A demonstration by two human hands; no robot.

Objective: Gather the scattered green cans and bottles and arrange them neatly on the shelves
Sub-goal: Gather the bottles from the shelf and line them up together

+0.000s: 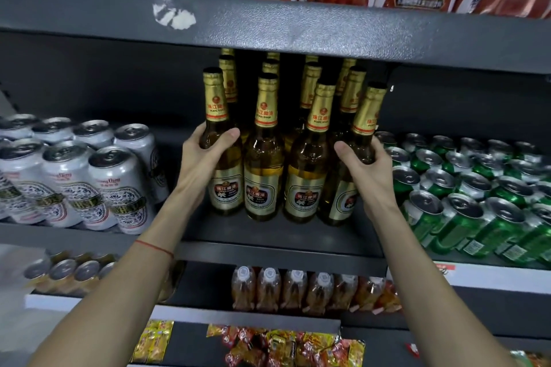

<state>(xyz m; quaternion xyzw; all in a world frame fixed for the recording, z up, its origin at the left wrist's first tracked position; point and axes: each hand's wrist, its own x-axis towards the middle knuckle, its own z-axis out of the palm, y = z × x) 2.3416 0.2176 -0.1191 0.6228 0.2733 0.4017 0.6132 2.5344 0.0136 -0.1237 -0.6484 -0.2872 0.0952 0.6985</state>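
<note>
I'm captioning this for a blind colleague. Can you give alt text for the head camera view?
Left hand and right hand grip the outermost front beer bottles clustered on a dark shelf, between white cans and green cans.

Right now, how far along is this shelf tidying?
Mostly done, it seems. The green cans already stand packed in rows on the right of the middle shelf. In hand: the left hand and right hand each grip an outer bottle of the gold-necked bottles, apparently squaring up the group. Left: perhaps pushing those bottles back into line; no stray cans are in view.
</note>
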